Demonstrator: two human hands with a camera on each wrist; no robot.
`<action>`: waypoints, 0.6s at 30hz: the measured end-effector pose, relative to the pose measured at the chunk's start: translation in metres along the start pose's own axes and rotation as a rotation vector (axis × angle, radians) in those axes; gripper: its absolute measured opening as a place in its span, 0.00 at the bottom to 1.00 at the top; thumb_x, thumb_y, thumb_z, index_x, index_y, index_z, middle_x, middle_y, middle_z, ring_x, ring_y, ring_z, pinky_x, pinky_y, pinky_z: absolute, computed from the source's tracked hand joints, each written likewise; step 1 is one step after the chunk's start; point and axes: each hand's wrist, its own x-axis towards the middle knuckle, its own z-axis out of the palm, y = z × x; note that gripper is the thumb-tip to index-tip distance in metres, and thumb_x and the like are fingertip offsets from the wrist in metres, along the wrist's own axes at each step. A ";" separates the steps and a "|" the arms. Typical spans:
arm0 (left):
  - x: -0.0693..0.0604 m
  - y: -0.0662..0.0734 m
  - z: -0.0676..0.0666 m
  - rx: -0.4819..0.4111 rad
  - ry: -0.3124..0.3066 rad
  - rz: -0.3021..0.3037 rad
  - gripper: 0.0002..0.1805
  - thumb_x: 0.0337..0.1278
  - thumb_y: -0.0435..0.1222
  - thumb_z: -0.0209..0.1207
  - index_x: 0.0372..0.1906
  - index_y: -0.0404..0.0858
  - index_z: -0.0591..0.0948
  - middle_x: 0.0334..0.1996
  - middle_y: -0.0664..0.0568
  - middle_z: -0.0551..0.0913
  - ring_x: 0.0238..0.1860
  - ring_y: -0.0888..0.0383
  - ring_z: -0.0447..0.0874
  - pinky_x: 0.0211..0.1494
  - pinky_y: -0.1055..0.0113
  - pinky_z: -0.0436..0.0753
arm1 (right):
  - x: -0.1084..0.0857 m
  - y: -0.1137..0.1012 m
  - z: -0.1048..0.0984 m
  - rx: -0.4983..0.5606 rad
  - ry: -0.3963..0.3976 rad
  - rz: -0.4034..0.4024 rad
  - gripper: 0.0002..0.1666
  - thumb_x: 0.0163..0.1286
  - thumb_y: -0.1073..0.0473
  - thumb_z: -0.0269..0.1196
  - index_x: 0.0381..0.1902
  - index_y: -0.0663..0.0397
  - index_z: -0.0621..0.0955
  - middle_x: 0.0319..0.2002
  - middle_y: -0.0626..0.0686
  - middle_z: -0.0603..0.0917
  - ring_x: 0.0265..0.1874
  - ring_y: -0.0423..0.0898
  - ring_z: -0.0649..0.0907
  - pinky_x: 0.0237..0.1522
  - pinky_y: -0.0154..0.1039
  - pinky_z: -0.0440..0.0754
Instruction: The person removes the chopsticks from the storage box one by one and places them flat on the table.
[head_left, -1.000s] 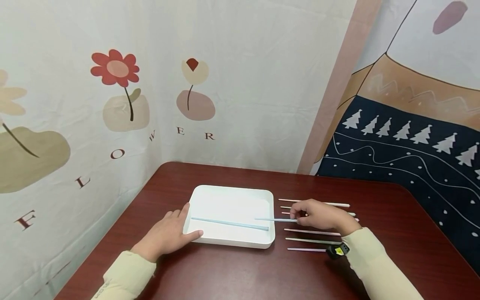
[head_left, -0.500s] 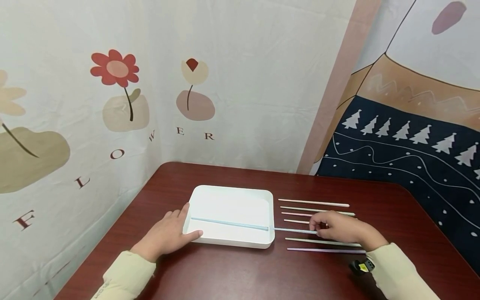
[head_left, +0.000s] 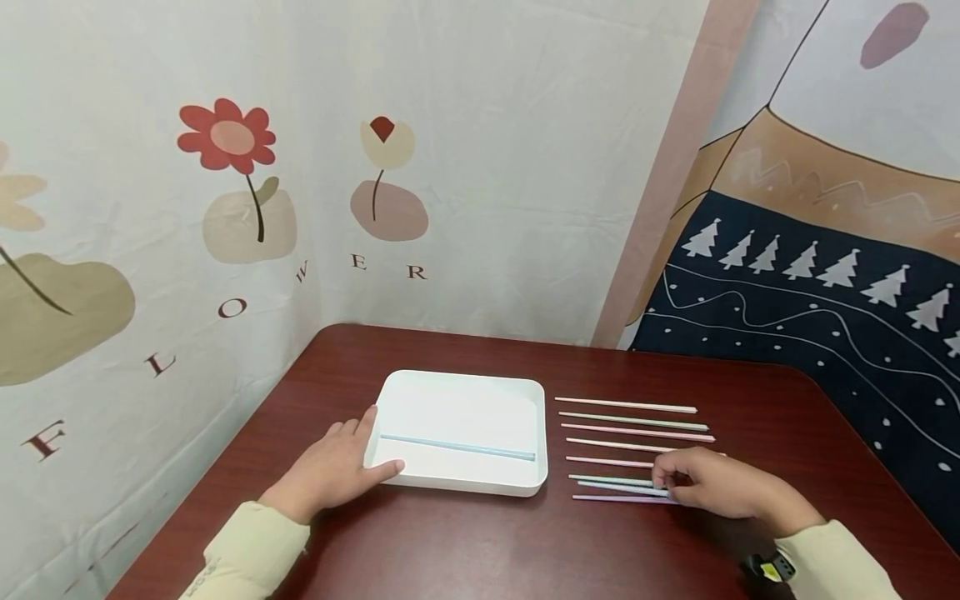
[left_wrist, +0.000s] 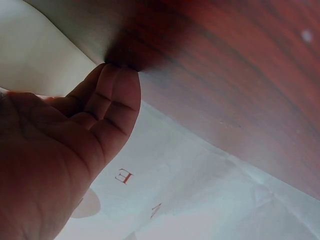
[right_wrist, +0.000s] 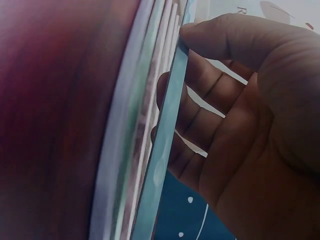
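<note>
A light blue chopstick is pinched between the thumb and fingers of my right hand. In the head view its thin end lies between a green chopstick and a purple chopstick. My left hand rests at the near left corner of a white tray, thumb over the front rim and fingers along the left side. In the left wrist view those fingers lie nearly straight. Inside the tray lies another light blue chopstick, slightly slanted.
More pastel chopsticks, among them a pink chopstick and a cream chopstick, lie in a row right of the tray. All stand on a dark red wooden table. A printed curtain hangs behind the table.
My right hand has moved right and toward the near edge with the light blue chopstick, drawing it away from the tray's right side down among the nearest chopsticks. The left hand stays put.
</note>
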 end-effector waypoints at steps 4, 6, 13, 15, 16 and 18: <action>0.000 0.000 0.000 -0.001 0.005 0.006 0.62 0.53 0.74 0.51 0.74 0.26 0.57 0.59 0.34 0.74 0.60 0.37 0.71 0.57 0.44 0.74 | -0.006 0.002 0.004 0.051 -0.012 0.020 0.11 0.68 0.70 0.60 0.38 0.46 0.79 0.30 0.41 0.76 0.28 0.35 0.74 0.30 0.36 0.73; 0.000 0.000 -0.001 -0.002 0.008 0.008 0.62 0.53 0.73 0.52 0.75 0.26 0.57 0.59 0.34 0.74 0.60 0.38 0.71 0.57 0.44 0.74 | -0.008 0.003 0.005 0.067 -0.017 0.017 0.10 0.68 0.70 0.60 0.38 0.47 0.79 0.31 0.41 0.76 0.28 0.35 0.75 0.30 0.36 0.73; 0.000 0.000 0.000 -0.001 -0.004 -0.003 0.63 0.52 0.75 0.50 0.75 0.26 0.56 0.60 0.33 0.73 0.61 0.37 0.70 0.57 0.44 0.74 | -0.012 0.004 0.010 0.068 -0.034 -0.037 0.12 0.68 0.70 0.60 0.38 0.45 0.79 0.29 0.39 0.75 0.27 0.34 0.75 0.28 0.35 0.74; 0.000 0.000 0.000 -0.001 -0.005 -0.004 0.63 0.52 0.75 0.50 0.75 0.26 0.56 0.60 0.33 0.73 0.61 0.37 0.70 0.57 0.44 0.74 | -0.012 0.003 0.012 0.059 -0.037 -0.047 0.12 0.69 0.70 0.60 0.38 0.45 0.79 0.29 0.38 0.75 0.27 0.34 0.74 0.28 0.35 0.74; 0.000 0.000 0.000 -0.001 -0.005 -0.004 0.63 0.52 0.75 0.50 0.75 0.26 0.56 0.60 0.33 0.73 0.62 0.37 0.70 0.57 0.44 0.74 | -0.012 0.002 0.013 0.057 -0.038 -0.048 0.11 0.69 0.70 0.60 0.38 0.45 0.79 0.29 0.38 0.75 0.27 0.34 0.74 0.28 0.35 0.74; 0.000 0.000 0.000 -0.001 -0.006 -0.005 0.63 0.52 0.75 0.50 0.75 0.26 0.56 0.60 0.33 0.73 0.62 0.37 0.70 0.57 0.44 0.73 | -0.011 0.002 0.015 0.050 -0.036 -0.042 0.12 0.68 0.69 0.61 0.38 0.44 0.79 0.29 0.38 0.75 0.28 0.34 0.74 0.28 0.35 0.74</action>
